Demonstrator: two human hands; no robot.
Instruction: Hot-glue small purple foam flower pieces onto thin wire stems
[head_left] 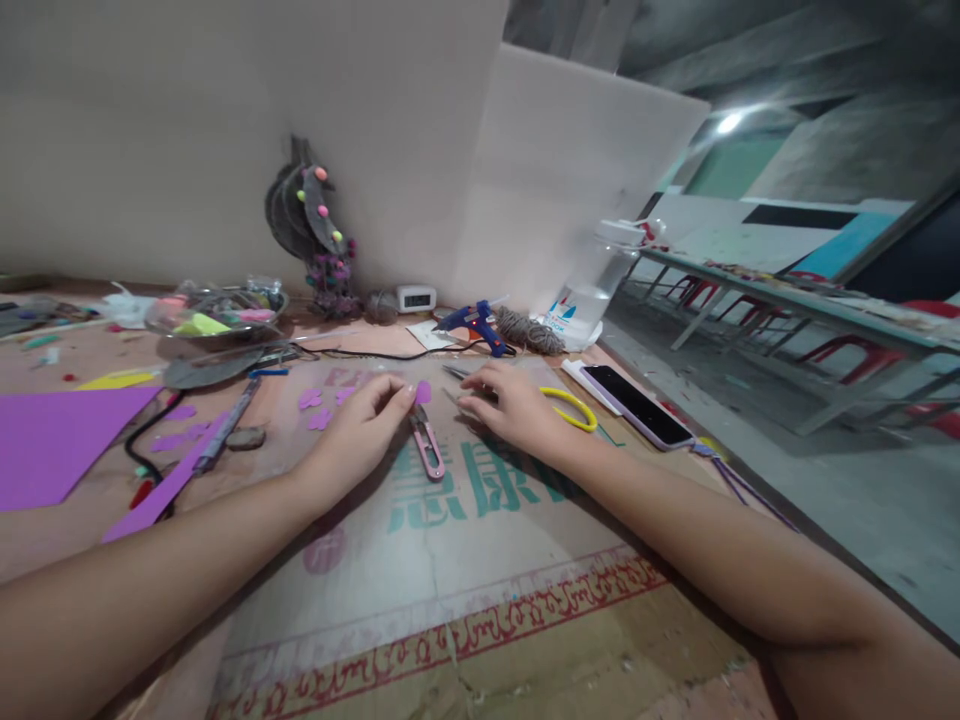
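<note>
My left hand [367, 420] pinches a small purple piece [424, 391] between thumb and fingertips. Just below those fingertips, pink thread snips [428, 448] lie on the printed board [420, 560]. My right hand [502, 405] rests over yellow-handled scissors [574, 408], its fingers spread; the blades poke out to the left of it and the handle to the right. Whether it grips the scissors is hard to see, but its fingertips look apart. Small purple cut shapes [319, 419] lie left of my left hand.
Purple sheet [67, 440] and strip [161, 500] lie at left. Behind are a bowl of bits [217, 318], decorated grey craft [300, 215], white clock [416, 299], blue glue gun [480, 322], yarn [531, 332] and bottle [589, 285]. A phone [637, 405] lies right.
</note>
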